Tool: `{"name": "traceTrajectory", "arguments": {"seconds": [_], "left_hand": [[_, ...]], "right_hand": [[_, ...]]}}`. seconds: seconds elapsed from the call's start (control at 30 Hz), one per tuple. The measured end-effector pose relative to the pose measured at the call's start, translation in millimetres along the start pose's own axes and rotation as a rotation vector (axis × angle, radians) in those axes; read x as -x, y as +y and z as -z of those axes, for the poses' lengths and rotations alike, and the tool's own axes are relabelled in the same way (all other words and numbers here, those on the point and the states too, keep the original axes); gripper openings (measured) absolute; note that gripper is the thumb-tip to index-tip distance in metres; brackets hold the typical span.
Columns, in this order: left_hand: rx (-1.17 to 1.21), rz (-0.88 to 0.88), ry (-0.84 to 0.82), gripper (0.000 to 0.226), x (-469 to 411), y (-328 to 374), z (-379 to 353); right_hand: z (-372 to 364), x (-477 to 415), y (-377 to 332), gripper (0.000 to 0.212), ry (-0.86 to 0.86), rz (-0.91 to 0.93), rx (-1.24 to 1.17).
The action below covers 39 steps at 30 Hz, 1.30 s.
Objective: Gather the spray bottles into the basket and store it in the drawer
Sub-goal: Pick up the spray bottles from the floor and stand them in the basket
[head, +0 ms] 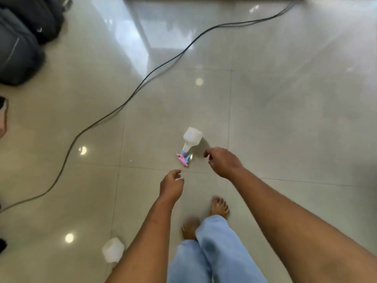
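Note:
A white spray bottle (pixel 191 137) with a pink and blue trigger head lies on its side on the tiled floor, head pointing toward me. My right hand (pixel 223 162) hovers just right of its trigger, fingers curled loosely, holding nothing. Lower and to the left, my left hand (pixel 171 184) is empty too, its fingers apart. A second white bottle (pixel 112 249) lies on the floor at the lower left, partly hidden behind my left forearm. No basket or drawer is in view.
A black cable (pixel 130 99) snakes across the glossy floor from upper right to lower left. Dark bags (pixel 22 41) sit in the upper left corner. My bare feet (pixel 219 207) and light blue trousers (pixel 206 252) are directly below the hands.

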<state>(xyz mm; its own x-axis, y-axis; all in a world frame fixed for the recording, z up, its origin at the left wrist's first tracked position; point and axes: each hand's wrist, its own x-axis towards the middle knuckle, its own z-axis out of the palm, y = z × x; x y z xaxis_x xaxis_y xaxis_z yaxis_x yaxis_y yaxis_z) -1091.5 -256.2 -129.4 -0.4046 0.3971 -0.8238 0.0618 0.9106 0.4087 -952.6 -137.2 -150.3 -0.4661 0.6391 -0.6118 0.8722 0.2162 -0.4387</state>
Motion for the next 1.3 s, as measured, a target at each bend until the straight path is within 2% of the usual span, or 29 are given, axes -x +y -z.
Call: {"name": "traceTrajectory", "arguments": {"seconds": [0.37, 0.57, 0.7, 0.77, 0.93, 1.07, 1.3], "left_hand": [[0.064, 0.127, -0.018, 0.040, -140, -75, -35], [0.105, 0.144, 0.006, 0.040, -204, -107, -44], [0.111, 0.131, 0.002, 0.040, -238, -119, -50], [0.109, 0.129, -0.005, 0.041, -255, -122, -55], [0.109, 0.118, -0.033, 0.046, -284, -128, -69], [0.111, 0.125, -0.058, 0.049, -284, -129, -74], [0.189, 0.139, -0.013, 0.057, -225, -105, -50]], "right_hand": [[-95, -137, 17, 0.038, -0.018, 0.297, 0.571], [-149, -190, 31, 0.035, -0.039, 0.486, 0.881], [-177, -219, 31, 0.053, -0.143, 0.553, 1.074], [-186, -235, 29, 0.055, -0.154, 0.564, 1.140], [-200, -258, 26, 0.035, -0.175, 0.497, 1.193], [-202, -257, 29, 0.030, -0.131, 0.498, 1.210], [-156, -199, 30, 0.022, -0.048, 0.373, 0.985]]}}
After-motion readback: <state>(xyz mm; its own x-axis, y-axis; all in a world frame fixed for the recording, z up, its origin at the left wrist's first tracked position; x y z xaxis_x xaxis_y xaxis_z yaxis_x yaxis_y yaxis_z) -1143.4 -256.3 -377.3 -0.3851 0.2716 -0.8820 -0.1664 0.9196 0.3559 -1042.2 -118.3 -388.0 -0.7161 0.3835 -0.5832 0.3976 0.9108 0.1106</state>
